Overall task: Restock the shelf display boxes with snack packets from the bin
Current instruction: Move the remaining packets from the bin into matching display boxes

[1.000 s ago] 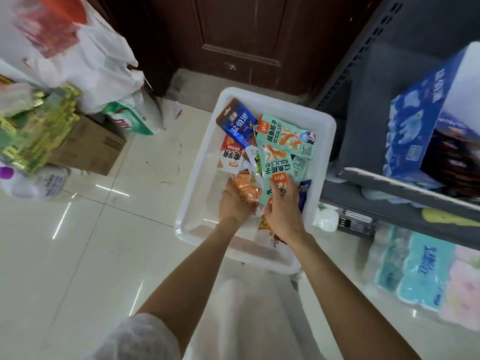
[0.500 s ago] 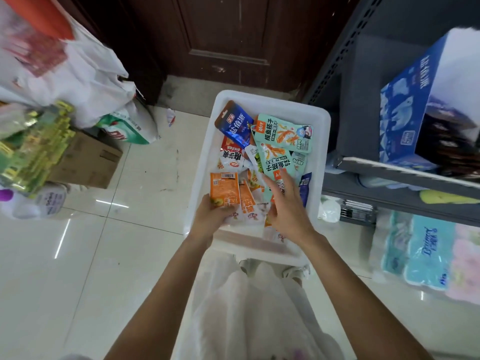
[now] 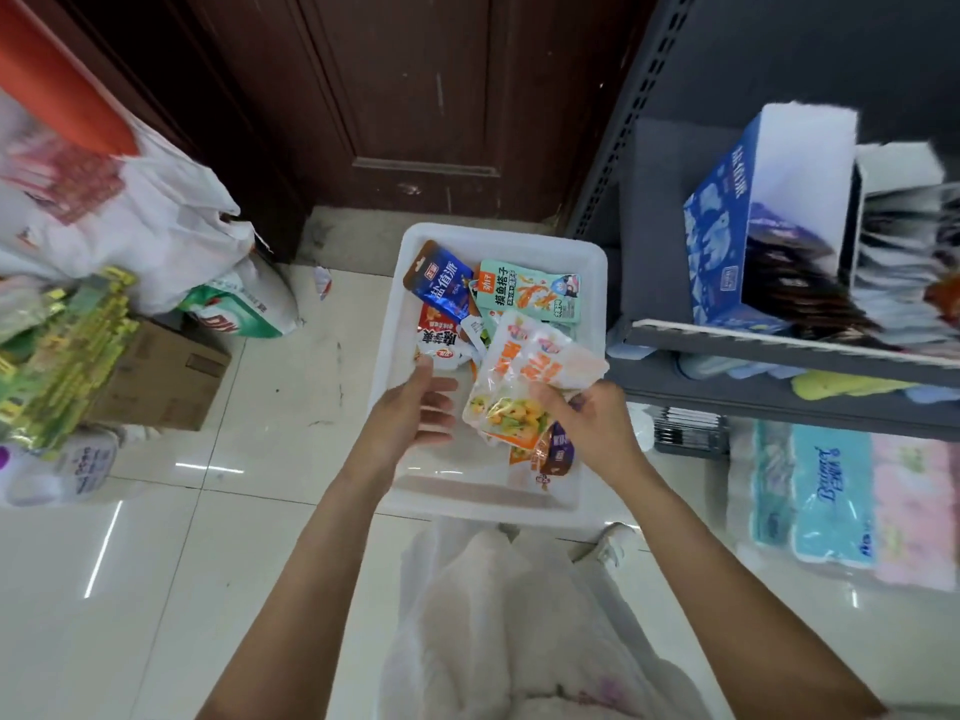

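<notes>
A white plastic bin [image 3: 395, 314] stands on the tiled floor and holds several snack packets. My right hand [image 3: 592, 428] pinches the lower edge of a large white and orange snack packet [image 3: 530, 376], lifted above the bin's right side. My left hand [image 3: 415, 413] hovers over the bin's left part with relaxed fingers and holds nothing. A dark blue packet [image 3: 439, 280] and a teal packet [image 3: 530, 291] lie at the bin's far end. On the grey shelf [image 3: 779, 350] to the right stands a blue display box [image 3: 727, 236] with dark packets inside.
A white display box with packets [image 3: 904, 241] sits beside the blue one. Tissue packs [image 3: 831, 501] lie under the shelf. At the left are white plastic bags [image 3: 119, 220], a cardboard box [image 3: 161, 376], stacked green-yellow packets [image 3: 57, 356] and a white jug [image 3: 62, 465]. A dark wooden door [image 3: 395, 96] closes the far side.
My left hand has let go of the small orange packets it held and now hangs open. My right hand has picked up the large white and orange packet.
</notes>
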Demonstrator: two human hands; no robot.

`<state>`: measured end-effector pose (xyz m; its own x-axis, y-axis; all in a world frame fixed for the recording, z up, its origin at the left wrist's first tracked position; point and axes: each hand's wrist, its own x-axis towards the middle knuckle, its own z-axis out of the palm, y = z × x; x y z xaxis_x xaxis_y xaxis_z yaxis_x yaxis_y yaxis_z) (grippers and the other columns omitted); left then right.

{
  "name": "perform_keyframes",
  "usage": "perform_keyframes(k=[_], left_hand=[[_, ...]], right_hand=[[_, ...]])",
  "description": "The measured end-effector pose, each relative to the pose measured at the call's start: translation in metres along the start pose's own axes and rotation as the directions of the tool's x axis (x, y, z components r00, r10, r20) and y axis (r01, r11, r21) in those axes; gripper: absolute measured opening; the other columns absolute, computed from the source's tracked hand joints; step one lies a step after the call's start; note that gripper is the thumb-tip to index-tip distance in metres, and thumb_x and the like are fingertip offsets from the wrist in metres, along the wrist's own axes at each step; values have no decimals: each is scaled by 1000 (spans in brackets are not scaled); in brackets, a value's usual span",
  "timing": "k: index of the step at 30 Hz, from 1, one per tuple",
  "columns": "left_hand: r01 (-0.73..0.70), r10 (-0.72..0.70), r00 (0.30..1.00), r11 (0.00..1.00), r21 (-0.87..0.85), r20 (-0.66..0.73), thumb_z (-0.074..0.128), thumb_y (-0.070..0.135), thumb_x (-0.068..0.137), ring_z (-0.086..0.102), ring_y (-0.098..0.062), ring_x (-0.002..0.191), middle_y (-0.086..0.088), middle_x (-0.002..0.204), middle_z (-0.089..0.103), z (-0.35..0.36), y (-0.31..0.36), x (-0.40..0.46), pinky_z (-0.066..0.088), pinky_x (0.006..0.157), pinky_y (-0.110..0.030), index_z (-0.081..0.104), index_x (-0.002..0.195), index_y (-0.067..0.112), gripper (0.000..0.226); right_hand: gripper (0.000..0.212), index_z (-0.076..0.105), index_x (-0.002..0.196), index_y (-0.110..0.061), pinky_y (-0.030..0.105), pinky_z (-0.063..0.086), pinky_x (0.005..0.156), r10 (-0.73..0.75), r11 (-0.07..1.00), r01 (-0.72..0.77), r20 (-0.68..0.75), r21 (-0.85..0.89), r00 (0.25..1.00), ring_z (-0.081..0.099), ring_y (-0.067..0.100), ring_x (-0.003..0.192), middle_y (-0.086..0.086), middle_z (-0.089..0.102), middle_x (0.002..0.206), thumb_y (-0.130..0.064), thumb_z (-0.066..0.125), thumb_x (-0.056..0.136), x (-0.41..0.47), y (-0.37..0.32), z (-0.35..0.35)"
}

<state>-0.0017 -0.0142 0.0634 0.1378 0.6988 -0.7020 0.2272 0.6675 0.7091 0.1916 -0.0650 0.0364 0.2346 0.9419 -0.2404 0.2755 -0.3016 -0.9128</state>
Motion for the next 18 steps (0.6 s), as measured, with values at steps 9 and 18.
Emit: perform_keyframes(k=[9,18], left_hand=[[-407,294,891,854,323,344,69,27,85,65,4,86,21,100,65,102,36,-26,51,66,-11,56,106,39,27],[-647,418,749,630,430,513,74,23,81,66,-4,87,14,97,70,283,33,-59,55,78,-28,58,101,40,31]], right_hand=[[19,66,102,-21,28,55,72,170,904,-172,39,391,985,69,16,93,-3,73,101,-13,67,86,-39,6,-88],[24,59,93,-27,23,55,53,112,979,-69,-227,191,967,68,6,69,-10,71,84,-13,74,80,-101,42,-283]])
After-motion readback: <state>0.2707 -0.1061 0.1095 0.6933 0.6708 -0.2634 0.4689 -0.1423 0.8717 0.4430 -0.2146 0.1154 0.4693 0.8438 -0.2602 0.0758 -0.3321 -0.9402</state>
